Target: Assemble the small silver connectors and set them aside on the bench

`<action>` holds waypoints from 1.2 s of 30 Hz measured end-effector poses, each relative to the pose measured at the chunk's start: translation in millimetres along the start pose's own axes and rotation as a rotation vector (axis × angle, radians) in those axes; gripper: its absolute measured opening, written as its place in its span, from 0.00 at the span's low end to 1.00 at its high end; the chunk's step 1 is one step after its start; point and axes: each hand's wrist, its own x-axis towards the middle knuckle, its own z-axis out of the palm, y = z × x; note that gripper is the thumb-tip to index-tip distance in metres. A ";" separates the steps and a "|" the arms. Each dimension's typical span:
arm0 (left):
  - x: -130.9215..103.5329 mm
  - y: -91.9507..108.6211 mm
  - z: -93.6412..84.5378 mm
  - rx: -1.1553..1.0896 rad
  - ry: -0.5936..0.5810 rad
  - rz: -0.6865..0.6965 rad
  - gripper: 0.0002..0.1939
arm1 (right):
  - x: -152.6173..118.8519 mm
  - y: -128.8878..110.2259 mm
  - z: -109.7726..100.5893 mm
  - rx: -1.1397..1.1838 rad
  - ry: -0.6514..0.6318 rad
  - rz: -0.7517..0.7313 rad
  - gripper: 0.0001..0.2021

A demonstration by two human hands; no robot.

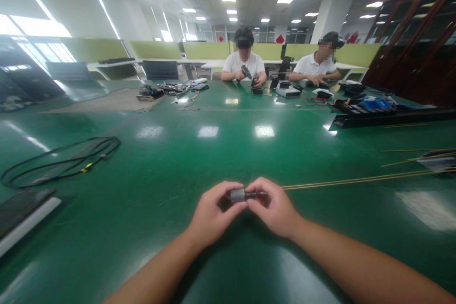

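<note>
Head view, metal part: a small grey cylinder with a thin dark ridged stem (237, 195) lies nearly level between the two hands, above the near bench, between five and six o'clock from the view's centre.
Left hand: the left hand (213, 211) is curled round the cylinder end, fingers above, thumb below.
Right hand: the right hand (280, 211) pinches round the stem end, its fingertips close beside the left's.
Work in hand: judging by the grip, both hands are working together on the part near where cylinder and stem meet.
Next move's demand: as a judgement, a steady hold on the cylinder and fine fingertip control at the stem, since both are small.
Green bench: bare surface (178, 161) surrounds the hands; thin yellow rods (331, 183) lie towards four o'clock, a looped black cable (114, 141) between eight and nine, and a dark flat device (24, 206) at eight.
Far side: one co-worker (243, 64) sits at twelve o'clock holding a drill-like tool (245, 72), another (315, 66) between one and two.
Hidden: fingers cover both ends of the metal part; whether the stem turns or slides cannot be told, nor whether the rods run on behind the right hand.
Cut off: the device at the left edge, the forearms at the bottom.
Hard to make out: the far clutter, and a reddish trace beside the cylinder.
</note>
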 end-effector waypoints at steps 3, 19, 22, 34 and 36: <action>-0.5 -0.8 0.2 -0.006 -0.005 -0.008 0.13 | 0.4 0.8 0.3 0.002 0.006 -0.004 0.05; 1.1 -1.6 0.6 -0.056 -0.026 -0.110 0.14 | 3.5 3.2 -1.0 0.054 0.021 0.045 0.04; 1.0 -2.0 0.1 -0.056 -0.033 -0.113 0.14 | 3.8 3.3 -1.3 0.044 0.024 0.031 0.03; 2.0 -1.0 -2.4 -0.054 -0.040 -0.113 0.14 | 5.4 3.1 -3.8 0.062 0.015 0.020 0.03; 1.8 0.5 -3.3 -0.052 -0.036 -0.117 0.14 | 5.5 3.4 -4.2 0.065 0.014 0.033 0.04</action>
